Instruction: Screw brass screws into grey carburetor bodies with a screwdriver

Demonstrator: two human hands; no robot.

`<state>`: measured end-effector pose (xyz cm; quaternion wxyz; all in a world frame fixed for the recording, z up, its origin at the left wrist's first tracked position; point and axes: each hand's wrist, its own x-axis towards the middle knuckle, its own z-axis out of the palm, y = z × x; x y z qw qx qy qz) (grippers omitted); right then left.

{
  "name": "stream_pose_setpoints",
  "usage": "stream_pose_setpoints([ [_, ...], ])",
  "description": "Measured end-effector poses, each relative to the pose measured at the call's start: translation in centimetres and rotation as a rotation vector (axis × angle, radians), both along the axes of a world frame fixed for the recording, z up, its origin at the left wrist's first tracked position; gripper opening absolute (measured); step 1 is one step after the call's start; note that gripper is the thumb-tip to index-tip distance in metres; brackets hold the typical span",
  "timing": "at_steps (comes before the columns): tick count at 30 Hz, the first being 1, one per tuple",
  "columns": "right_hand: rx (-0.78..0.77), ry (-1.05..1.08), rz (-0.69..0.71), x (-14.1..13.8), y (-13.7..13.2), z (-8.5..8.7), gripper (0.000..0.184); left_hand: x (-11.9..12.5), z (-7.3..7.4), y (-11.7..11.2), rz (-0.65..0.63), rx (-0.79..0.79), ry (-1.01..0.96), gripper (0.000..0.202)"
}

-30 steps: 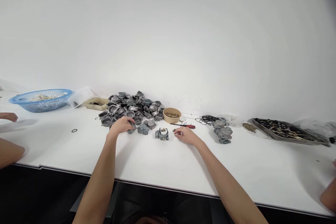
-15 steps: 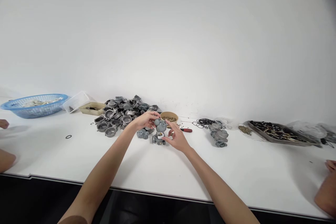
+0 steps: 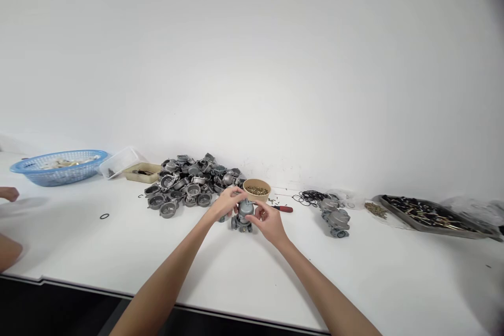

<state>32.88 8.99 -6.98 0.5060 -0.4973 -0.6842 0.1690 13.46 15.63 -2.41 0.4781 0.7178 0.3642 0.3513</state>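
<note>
In the middle of the smooth white table [image 3: 220,273], seen from the head camera, stands a dull grey metal part [image 3: 246,211], domed on top and knobbly below. Behind it sits a round tan bowl [image 3: 256,181] of shiny brass bits [image 3: 257,190], with a rough heap of grey metal cups [image 3: 189,189] to the left and a tangle of thin black rings [image 3: 310,198] to the right. Both forearms slant inward. The left hand [image 3: 229,203] arches, half closed, holding the part's upper left side; the right hand [image 3: 270,222] is loosely curled, thumb against the dome, and whether it grips anything cannot be told
</note>
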Motion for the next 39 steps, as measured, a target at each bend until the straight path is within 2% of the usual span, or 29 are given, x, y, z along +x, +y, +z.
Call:
stream_pose_setpoints([
  [4, -0.090, 0.115, 0.017, 0.2, 0.6, -0.5, 0.058, -0.1, -0.7, 0.0, 0.076, 0.292, 0.216, 0.040],
  [8, -0.120, 0.119, 0.043, 0.6, 1.0, -0.7, 0.057, -0.4, -1.3, 0.5, 0.076, 0.430, 0.271, 0.039],
  [15, -0.237, 0.031, 0.111, 1.0, 1.3, -1.3, 0.054, -1.1, -2.4, 1.3, -0.026, 0.452, 0.332, 0.036],
  [20, -0.219, -0.039, 0.130, 2.0, 1.8, -1.0, 0.052, -1.2, -2.6, 1.3, -0.112, 0.379, 0.306, 0.045],
  [25, -0.148, -0.225, -0.061, 5.3, 2.2, 0.3, 0.043, -1.0, -3.0, 1.6, -0.177, 0.270, 0.249, 0.051],
  [28, -0.187, -0.394, -0.137, 7.3, 2.4, 0.1, 0.031, -0.9, -3.3, 1.7, -0.181, 0.238, 0.203, 0.055],
  [33, -0.266, -0.522, -0.154, 8.3, 2.4, -0.7, 0.026, -0.8, -3.5, 1.7, -0.185, 0.241, 0.174, 0.056],
  [39, -0.213, -0.608, -0.139, 7.8, 2.3, -0.4, 0.030, -0.4, -3.3, 1.4, -0.165, 0.365, 0.145, 0.044],
])
